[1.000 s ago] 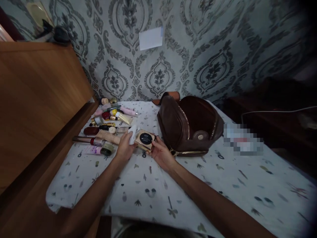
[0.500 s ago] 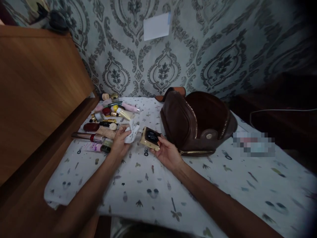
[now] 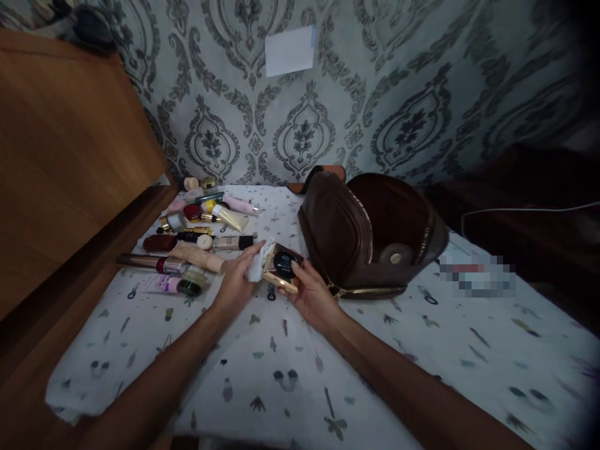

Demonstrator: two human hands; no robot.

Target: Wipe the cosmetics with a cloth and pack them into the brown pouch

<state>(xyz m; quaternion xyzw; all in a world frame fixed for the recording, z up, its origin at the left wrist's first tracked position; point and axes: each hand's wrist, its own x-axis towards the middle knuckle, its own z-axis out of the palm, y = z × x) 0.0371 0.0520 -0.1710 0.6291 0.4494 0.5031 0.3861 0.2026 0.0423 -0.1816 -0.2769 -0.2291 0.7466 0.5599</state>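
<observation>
The left hand (image 3: pixel 238 281), closed on a cloth (image 3: pixel 257 265), presses it to the near-left edge of the compact (image 3: pixel 282 265), apparently for wiping, while the right hand (image 3: pixel 315 295) grips the opposite edge, seemingly to steady it, beside the bag (image 3: pixel 335 234).

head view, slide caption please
Left hand holding a white cloth against a compact in the right hand, beside an open brown bag

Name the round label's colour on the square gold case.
Black round label, best in the head view.
</observation>
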